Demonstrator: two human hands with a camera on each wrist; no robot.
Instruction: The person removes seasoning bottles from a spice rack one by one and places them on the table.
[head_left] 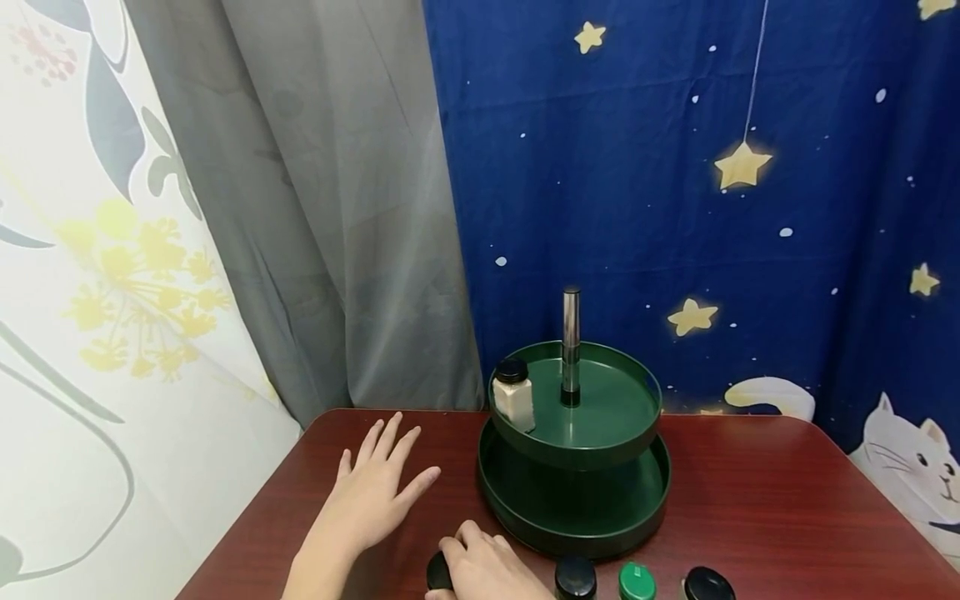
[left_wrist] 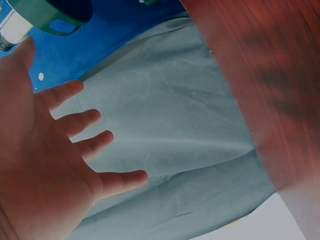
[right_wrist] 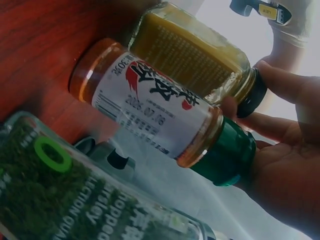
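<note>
My right hand (head_left: 495, 571) pinches the black lid (head_left: 438, 571) of a spice jar at the table's front edge. The right wrist view shows that glass jar (right_wrist: 187, 55) filled with yellow-brown powder, fingers at its lid. Beside it is a green-capped bottle of reddish spice (right_wrist: 150, 105), overlapping the palm in view; contact cannot be told. My left hand (head_left: 363, 504) is spread over the table's left part, holding nothing, its palm (left_wrist: 45, 150) seen in the left wrist view. To its right stands a dark green two-tier round rack (head_left: 573, 546), with a black-lidded jar of whitish contents (head_left: 514, 400) on its upper tier.
Right of my right hand are a black-lidded jar (head_left: 576, 577), a green cap (head_left: 637, 581) and another black-lidded jar (head_left: 707, 583). A chopped parsley jar (right_wrist: 75, 185) is close to the right wrist camera. Curtains (head_left: 390, 208) hang behind the red-brown table (head_left: 780, 492).
</note>
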